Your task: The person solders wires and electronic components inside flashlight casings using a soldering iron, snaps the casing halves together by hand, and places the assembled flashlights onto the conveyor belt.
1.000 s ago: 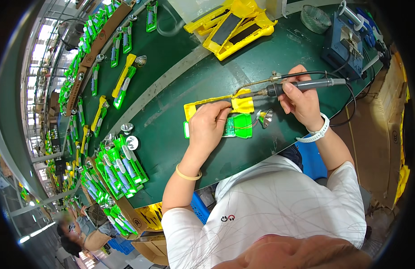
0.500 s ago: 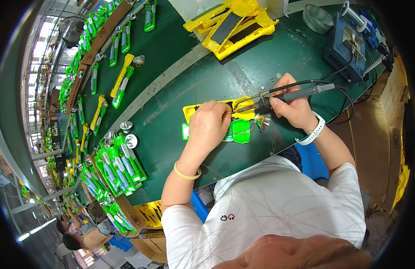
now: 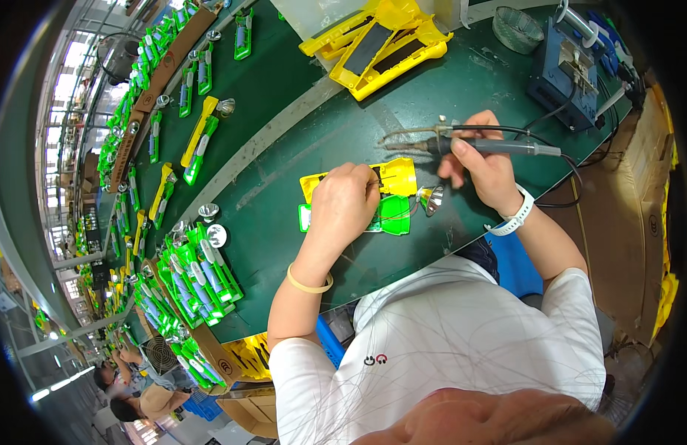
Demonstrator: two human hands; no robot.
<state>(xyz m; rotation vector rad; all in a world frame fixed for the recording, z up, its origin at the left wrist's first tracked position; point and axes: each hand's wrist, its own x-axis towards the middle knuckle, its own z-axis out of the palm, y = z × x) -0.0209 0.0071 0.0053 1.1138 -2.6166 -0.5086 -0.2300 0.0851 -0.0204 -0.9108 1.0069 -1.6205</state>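
Note:
In front of me lies an opened flashlight: a yellow housing half above a green half, with thin wires between them. A shiny reflector cup sits by their right end. Over both halves rests my left hand, fingertips pinched at the yellow half's inside; whatever they pinch is too small to make out. My right hand grips a soldering iron, with a thin feed tube running alongside it. The iron's tip is lifted clear, above and right of the yellow half.
Yellow housings are stacked at the back. A blue soldering station with a wire spool and a small woven basket stand back right. Green flashlight parts pile at left; more lie along the conveyor. Black cables hang on the right.
My right hand has drawn the soldering iron up and away from the yellow half. My left hand stays in place, fingers still at the housing.

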